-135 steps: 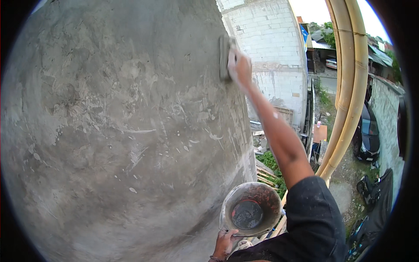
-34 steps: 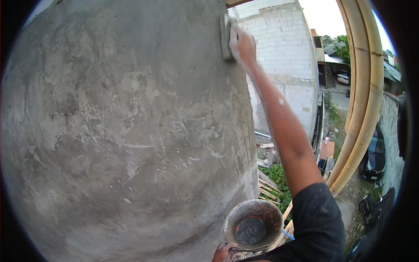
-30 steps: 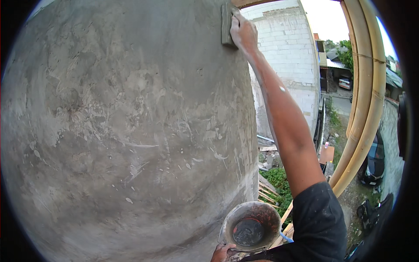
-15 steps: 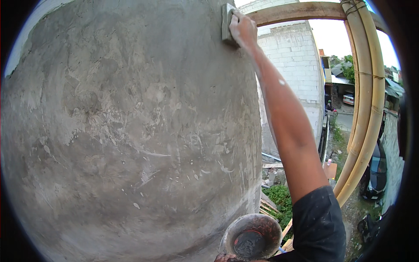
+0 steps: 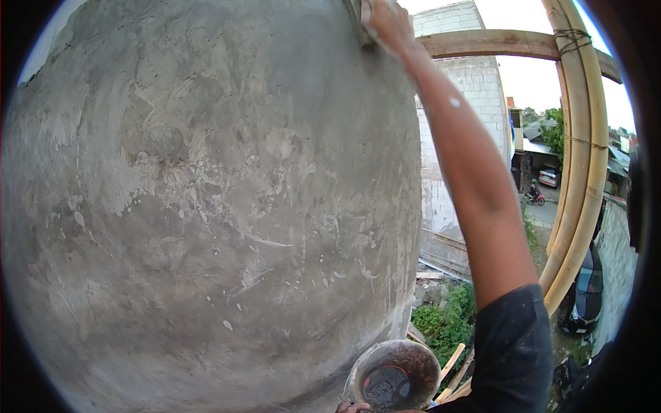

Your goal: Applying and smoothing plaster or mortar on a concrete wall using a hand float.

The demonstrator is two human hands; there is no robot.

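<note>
My right hand (image 5: 390, 27) is raised high, closed round a grey plastering float (image 5: 359, 26). The float lies against the upper right part of the grey plastered wall (image 5: 206, 206), near its right edge, and its top is cut off by the picture's rim. Low down, my left hand (image 5: 352, 407) shows only in part at the rim of a round bucket (image 5: 354, 382), fingers curled on it. Dark wet mortar (image 5: 387, 387) sits in the bucket's bottom.
Bamboo poles (image 5: 577, 151) tied with wire stand at the right, crossed by a wooden beam (image 5: 489, 43). Beyond are a white block wall (image 5: 475, 96), green plants (image 5: 447, 320), a dark parked car (image 5: 586, 289) and a motorcycle rider (image 5: 534, 193) far below.
My right hand and the float have moved up along the wall's edge, partly past the top of the picture. The view has shifted a little. A motorcycle rider has come into sight.
</note>
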